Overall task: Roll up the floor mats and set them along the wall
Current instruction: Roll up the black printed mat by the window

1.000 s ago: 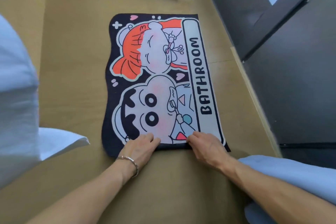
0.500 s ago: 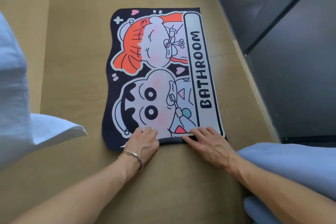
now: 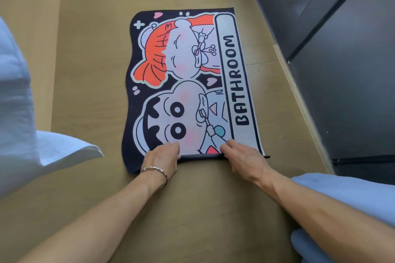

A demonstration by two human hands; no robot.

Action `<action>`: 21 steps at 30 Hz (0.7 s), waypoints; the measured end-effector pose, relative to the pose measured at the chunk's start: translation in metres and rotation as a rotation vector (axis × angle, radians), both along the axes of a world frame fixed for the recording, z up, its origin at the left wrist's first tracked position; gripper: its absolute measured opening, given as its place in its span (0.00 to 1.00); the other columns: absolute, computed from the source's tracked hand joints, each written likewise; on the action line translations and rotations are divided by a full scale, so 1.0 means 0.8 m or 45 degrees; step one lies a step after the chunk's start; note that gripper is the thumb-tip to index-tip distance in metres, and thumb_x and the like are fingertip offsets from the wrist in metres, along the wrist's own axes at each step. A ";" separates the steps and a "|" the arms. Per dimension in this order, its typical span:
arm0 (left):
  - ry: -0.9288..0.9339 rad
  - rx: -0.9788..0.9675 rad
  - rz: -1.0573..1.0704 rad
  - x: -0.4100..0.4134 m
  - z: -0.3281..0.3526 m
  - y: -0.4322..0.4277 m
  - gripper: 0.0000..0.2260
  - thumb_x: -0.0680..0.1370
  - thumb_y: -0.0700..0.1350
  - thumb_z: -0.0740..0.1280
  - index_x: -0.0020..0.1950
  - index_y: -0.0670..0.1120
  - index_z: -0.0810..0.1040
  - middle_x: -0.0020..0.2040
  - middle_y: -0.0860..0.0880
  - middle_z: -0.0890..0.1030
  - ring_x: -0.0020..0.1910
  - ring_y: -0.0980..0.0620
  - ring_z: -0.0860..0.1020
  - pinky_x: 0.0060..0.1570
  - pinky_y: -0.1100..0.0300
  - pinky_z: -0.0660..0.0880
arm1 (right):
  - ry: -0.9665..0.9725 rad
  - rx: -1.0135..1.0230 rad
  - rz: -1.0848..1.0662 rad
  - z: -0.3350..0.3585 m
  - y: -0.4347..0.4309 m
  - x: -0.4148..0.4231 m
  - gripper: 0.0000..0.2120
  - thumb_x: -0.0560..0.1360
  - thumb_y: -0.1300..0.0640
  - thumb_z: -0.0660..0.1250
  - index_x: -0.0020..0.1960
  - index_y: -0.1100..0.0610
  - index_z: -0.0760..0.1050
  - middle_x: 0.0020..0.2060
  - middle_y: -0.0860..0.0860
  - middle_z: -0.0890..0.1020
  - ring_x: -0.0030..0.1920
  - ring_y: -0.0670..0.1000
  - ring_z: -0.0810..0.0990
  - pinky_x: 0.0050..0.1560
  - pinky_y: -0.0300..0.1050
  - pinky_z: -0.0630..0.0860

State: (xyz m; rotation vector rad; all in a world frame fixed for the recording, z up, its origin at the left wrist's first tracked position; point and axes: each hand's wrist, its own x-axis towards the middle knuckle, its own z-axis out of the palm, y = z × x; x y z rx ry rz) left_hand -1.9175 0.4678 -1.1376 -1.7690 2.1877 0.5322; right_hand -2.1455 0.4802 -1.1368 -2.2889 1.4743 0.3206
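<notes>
At the far left of the frame I see a white fabric sleeve (image 3: 19, 113) hanging over the tan wooden floor (image 3: 85, 70). In the centre, the dark-bordered fabric bath mat (image 3: 192, 70), printed with two cartoon faces and the word BATHROOM, lies flat on that floor. Its long side runs up the picture, near the wall but apart from it. Its nearest edge is turned over into a thin dark roll. My left hand (image 3: 162, 159), with a thin metal bracelet (image 3: 156, 172) on the wrist, sits on the left part of that roll, fingers curled over it and gripping it. My right hand (image 3: 245, 158) grips the right part the same way, fingers bent over the roll. At lower right, pale blue cloth (image 3: 352, 198) fills the corner. Along the right side runs a dark grey wall (image 3: 352, 102) with a pale skirting strip (image 3: 303, 109) at its foot.
</notes>
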 end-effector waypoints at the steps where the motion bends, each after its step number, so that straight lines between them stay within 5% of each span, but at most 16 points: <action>1: 0.000 -0.012 0.015 -0.001 -0.002 0.000 0.07 0.81 0.48 0.56 0.53 0.47 0.70 0.51 0.48 0.75 0.48 0.47 0.75 0.42 0.55 0.71 | -0.002 -0.064 0.034 -0.004 -0.001 -0.001 0.14 0.68 0.72 0.63 0.51 0.59 0.71 0.43 0.55 0.74 0.31 0.53 0.67 0.30 0.46 0.66; 4: -0.033 -0.055 0.022 -0.005 -0.006 -0.001 0.06 0.82 0.47 0.56 0.54 0.47 0.70 0.51 0.48 0.74 0.49 0.47 0.75 0.39 0.56 0.68 | 0.043 -0.246 0.139 -0.002 -0.004 0.001 0.11 0.60 0.71 0.66 0.39 0.58 0.74 0.32 0.54 0.74 0.23 0.51 0.64 0.24 0.44 0.64; 9: -0.165 -0.141 -0.174 -0.006 -0.004 -0.004 0.05 0.79 0.40 0.58 0.53 0.48 0.70 0.48 0.48 0.76 0.48 0.46 0.74 0.38 0.55 0.62 | 0.147 -0.352 0.276 -0.005 -0.004 0.006 0.08 0.65 0.66 0.61 0.38 0.57 0.76 0.33 0.54 0.76 0.31 0.54 0.72 0.32 0.48 0.70; 12: -0.048 -0.219 -0.304 -0.002 -0.004 0.006 0.13 0.60 0.33 0.75 0.39 0.44 0.75 0.33 0.46 0.74 0.31 0.46 0.74 0.25 0.60 0.62 | 0.142 -0.308 0.176 -0.016 0.015 0.006 0.10 0.72 0.63 0.57 0.46 0.59 0.76 0.38 0.55 0.78 0.36 0.54 0.74 0.37 0.50 0.74; 14: -0.024 -0.273 -0.352 0.007 -0.006 0.017 0.19 0.50 0.31 0.77 0.34 0.44 0.75 0.28 0.46 0.71 0.24 0.47 0.70 0.18 0.63 0.60 | 0.110 -0.293 0.141 -0.019 0.028 0.002 0.14 0.73 0.64 0.56 0.56 0.62 0.74 0.44 0.57 0.78 0.41 0.56 0.75 0.44 0.52 0.78; 18: 0.100 -0.261 -0.390 0.028 -0.021 0.040 0.36 0.52 0.31 0.75 0.58 0.44 0.71 0.37 0.45 0.77 0.32 0.46 0.77 0.17 0.61 0.67 | 0.054 -0.342 0.169 -0.020 0.033 -0.006 0.24 0.70 0.66 0.58 0.66 0.63 0.66 0.48 0.60 0.78 0.45 0.58 0.77 0.50 0.55 0.79; 21: 0.159 -0.332 -0.394 0.034 -0.024 0.040 0.39 0.52 0.30 0.75 0.62 0.43 0.70 0.44 0.43 0.78 0.38 0.45 0.79 0.24 0.59 0.74 | 0.097 -0.342 0.202 -0.021 0.026 -0.004 0.23 0.73 0.66 0.51 0.67 0.63 0.65 0.49 0.60 0.76 0.45 0.59 0.76 0.49 0.56 0.78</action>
